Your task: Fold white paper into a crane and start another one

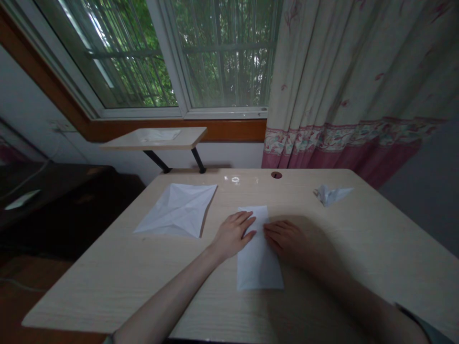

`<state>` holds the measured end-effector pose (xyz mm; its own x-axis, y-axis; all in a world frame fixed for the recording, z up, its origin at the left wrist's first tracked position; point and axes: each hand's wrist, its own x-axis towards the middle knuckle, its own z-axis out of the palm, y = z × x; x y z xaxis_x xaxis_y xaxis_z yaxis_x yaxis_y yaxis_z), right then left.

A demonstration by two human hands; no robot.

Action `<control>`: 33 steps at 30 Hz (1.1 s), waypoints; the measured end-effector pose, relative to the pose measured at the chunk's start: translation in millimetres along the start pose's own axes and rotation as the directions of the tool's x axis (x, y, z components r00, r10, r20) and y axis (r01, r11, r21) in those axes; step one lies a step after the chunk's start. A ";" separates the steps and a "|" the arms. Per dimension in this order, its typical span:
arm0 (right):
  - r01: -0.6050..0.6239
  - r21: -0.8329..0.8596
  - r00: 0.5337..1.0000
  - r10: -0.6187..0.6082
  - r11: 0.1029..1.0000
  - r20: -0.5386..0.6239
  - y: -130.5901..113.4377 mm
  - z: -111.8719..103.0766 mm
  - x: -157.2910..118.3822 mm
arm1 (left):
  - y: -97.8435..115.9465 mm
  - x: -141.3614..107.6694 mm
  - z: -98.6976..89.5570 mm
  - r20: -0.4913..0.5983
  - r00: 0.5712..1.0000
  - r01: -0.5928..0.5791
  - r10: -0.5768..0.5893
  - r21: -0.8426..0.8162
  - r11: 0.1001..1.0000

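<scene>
A rectangular sheet of white paper (257, 260) lies flat about the middle of the table (107, 277), its long axis running from the near edge toward the far edge and very nearly square to both. Neither end comes to a point; one straight short side faces the far edge and the other the near edge. It looks like a larger sheet folded over, though the layers cannot be told apart. The left hand (234, 235) rests palm-down across the sheet's left long side, fingers a little spread and thumb apart, pressing rather than gripping. The right hand (287, 241) is laid over the right long side, fingers extended and close together, their tips on the paper; it does not seem to pinch anything. The step in hand appears to be flattening or creasing that side, and the next move would call for the left hand to hold the sheet steady while the right fingers press along the edge. Toward the table's far left corner lies a creased, four-cornered paper sheet (181, 210), apart from the left hand. Near the far right corner sits a small origami figure (328, 196), its narrow tip toward the right edge. Beyond the far left corner, a raised shelf (190, 137) carries another white paper piece (162, 135).
</scene>
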<state>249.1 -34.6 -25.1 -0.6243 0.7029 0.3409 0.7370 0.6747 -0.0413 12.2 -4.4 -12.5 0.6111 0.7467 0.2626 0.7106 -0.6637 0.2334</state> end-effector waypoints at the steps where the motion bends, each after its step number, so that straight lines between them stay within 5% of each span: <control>1: 0.009 0.002 1.000 -0.009 1.000 0.007 2.1 -1.2 0.4 | -0.1 -0.2 0.5 0.014 1.000 -0.003 0.002 0.010 1.000; 16: -0.054 0.034 0.986 0.048 0.998 0.157 9.9 -12.8 1.2 | -5.5 -1.4 9.4 0.075 0.997 -0.026 0.029 -0.043 0.999; 22: -0.094 0.160 0.942 0.036 0.983 0.334 -1.8 -25.8 2.6 | -6.3 -1.4 9.2 0.095 0.995 -0.023 0.028 -0.052 0.998; 33: -0.130 0.258 0.900 0.005 0.957 0.436 -11.0 -41.6 3.9 | -4.2 -1.1 6.1 0.126 0.992 -0.005 0.009 -0.035 0.999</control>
<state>249.4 -48.7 15.7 -0.6710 0.7343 -0.1028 0.7201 0.6125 -0.3261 10.7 -2.2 -19.4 0.6566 0.7401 0.1449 0.6950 -0.6685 0.2648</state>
